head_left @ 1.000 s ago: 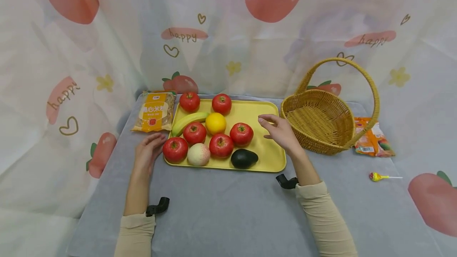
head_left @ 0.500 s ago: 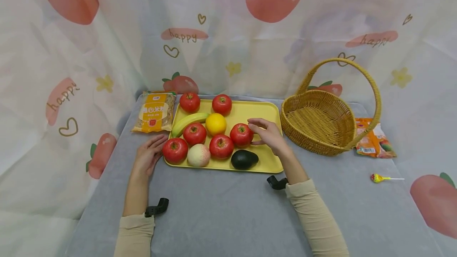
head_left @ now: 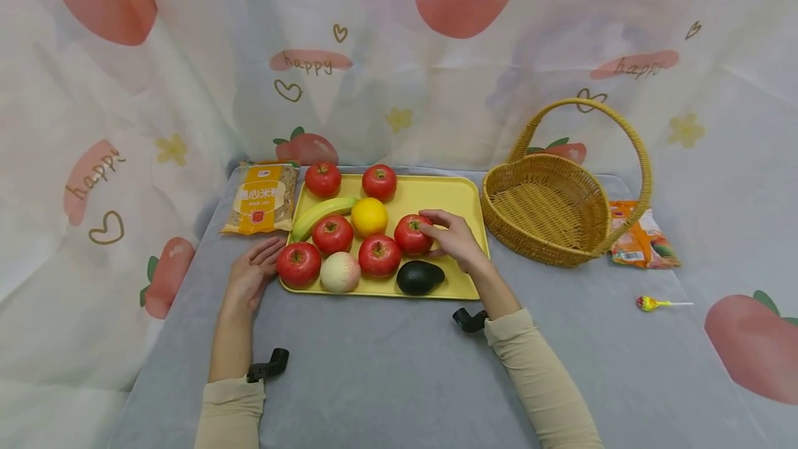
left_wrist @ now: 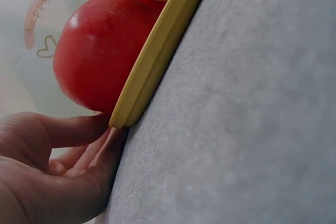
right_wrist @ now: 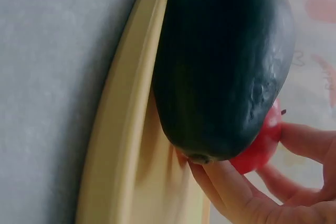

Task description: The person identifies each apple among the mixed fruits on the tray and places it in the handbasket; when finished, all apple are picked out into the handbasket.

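Observation:
In the head view, my right hand (head_left: 458,240) reaches over a yellow tray (head_left: 445,194) and holds the rightmost red apple (head_left: 410,233), thumb and fingers round its right side. A dark avocado (head_left: 419,278) lies just in front of that apple; in the right wrist view the avocado (right_wrist: 223,61) hides part of the apple (right_wrist: 262,142). My left hand (head_left: 249,276) rests at the tray's left edge, fingers extended, beside another red apple (head_left: 298,265). Seen from the left wrist, thumb and fingertips touch the tray's corner (left_wrist: 126,111). The left hand grips no fruit.
More red apples, a banana (head_left: 321,215), an orange (head_left: 369,216) and a peach (head_left: 340,272) share the tray. A snack bag (head_left: 260,198) lies left of it. At right stand a wicker basket (head_left: 545,210) with a tall handle, an orange packet (head_left: 648,244) and a lollipop (head_left: 651,303).
My right hand has moved left from above the tray's right part to the rightmost apple and taken hold of it. The left hand stays by the tray edge; the view has shifted slightly.

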A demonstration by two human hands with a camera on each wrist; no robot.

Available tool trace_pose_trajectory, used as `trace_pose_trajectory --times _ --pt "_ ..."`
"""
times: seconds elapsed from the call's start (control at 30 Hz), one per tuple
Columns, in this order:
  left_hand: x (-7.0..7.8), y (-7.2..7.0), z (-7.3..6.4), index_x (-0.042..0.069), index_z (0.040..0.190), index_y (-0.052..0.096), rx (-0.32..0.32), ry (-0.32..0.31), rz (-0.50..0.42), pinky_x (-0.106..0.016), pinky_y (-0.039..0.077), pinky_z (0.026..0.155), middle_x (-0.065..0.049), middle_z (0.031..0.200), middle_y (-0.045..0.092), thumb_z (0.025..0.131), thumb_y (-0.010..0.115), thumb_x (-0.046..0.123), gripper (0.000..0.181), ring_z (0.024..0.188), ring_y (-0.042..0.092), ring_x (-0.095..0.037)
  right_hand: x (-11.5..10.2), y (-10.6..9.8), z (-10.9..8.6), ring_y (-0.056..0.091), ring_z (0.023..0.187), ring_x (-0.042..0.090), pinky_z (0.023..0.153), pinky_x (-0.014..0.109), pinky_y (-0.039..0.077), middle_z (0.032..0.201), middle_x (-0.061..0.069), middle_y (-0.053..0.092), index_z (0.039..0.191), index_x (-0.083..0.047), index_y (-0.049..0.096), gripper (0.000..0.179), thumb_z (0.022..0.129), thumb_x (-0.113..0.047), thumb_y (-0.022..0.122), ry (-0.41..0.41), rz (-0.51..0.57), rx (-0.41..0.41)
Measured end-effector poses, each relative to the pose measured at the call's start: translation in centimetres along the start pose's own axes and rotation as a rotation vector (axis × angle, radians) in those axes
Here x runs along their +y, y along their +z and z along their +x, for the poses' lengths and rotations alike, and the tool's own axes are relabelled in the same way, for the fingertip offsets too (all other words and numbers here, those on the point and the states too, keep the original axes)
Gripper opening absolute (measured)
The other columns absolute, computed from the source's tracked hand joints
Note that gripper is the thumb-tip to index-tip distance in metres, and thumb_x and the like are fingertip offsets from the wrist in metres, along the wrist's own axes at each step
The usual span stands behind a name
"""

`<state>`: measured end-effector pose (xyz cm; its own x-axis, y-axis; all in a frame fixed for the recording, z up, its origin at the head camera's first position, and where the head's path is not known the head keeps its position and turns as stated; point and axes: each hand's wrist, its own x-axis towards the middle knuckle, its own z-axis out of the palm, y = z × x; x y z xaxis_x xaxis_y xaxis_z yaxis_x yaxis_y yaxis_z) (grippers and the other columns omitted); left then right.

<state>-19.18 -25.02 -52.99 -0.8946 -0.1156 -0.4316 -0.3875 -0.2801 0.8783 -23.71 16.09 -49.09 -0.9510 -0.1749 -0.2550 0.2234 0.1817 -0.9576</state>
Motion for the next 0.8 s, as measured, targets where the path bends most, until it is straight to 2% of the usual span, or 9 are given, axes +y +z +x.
trace_pose_trajectory --times 0.17,0.43,0.8 --pt "0.2 0.0 0.0 0.011 0.159 0.044 0.001 -0.011 -0.003 -0.019 0.054 0.092 -0.011 0.16 0.048 0.094 0.046 -0.022 0.073 0.133 0.059 -0.01 -0.1 0.1 0.0 0.059 0.126 0.036 0.076 0.053 0.061 0.146 0.017 0.056 0.145 -0.008 0.06 0.045 0.102 -0.017 0.066 0.009 0.029 0.03" --pt "0.3 0.1 -0.1 0.012 0.159 0.044 0.014 -0.023 0.003 -0.019 0.054 0.092 -0.011 0.159 0.049 0.092 0.047 -0.023 0.075 0.134 0.058 -0.012 -0.3 0.0 -0.1 0.06 0.126 0.037 0.08 0.057 0.06 0.147 0.017 0.056 0.145 -0.007 0.06 0.044 0.102 -0.015 0.066 0.031 0.044 0.056" --pt "0.3 0.1 -0.1 0.012 0.159 0.044 0.014 -0.028 -0.008 -0.02 0.055 0.091 -0.01 0.159 0.049 0.093 0.046 -0.023 0.074 0.134 0.058 -0.012 -2.1 -1.0 -0.5 0.056 0.13 0.039 0.087 0.068 0.053 0.148 0.021 0.054 0.146 -0.004 0.058 0.045 0.102 -0.011 0.064 -0.011 0.084 0.063"
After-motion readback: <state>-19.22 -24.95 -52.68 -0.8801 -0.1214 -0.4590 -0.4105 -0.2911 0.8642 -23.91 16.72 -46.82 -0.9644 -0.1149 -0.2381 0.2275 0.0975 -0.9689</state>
